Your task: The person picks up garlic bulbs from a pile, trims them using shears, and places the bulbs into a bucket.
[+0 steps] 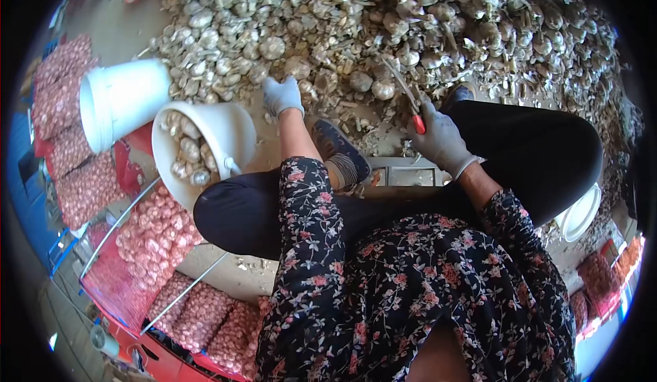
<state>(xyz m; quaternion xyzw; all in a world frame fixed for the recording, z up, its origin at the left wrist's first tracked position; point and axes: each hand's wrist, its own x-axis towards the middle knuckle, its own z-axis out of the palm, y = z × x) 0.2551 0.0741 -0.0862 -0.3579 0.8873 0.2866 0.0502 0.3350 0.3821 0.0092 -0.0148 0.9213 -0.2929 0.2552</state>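
Observation:
My right hand (pixel 441 139), in a grey glove, is closed around red-handled shears (pixel 418 122), whose long blades point up and left over the garlic. My left hand (pixel 282 96), also gloved, has its fingers curled in at the near edge of the heap of garlic bulbs (pixel 272 48). What those fingers hold, if anything, is hidden. Left of that hand a white bucket (pixel 236 132) leans on its side toward my knee, with several garlic bulbs (pixel 189 150) inside.
Another white bucket (pixel 130 101) lies tipped behind the first. Red mesh sacks of garlic (pixel 161 235) stand along the left, near a metal rail (pixel 120 228). My shoe (pixel 340 146) is between my hands. A white pail (pixel 582 214) sits beyond my right knee.

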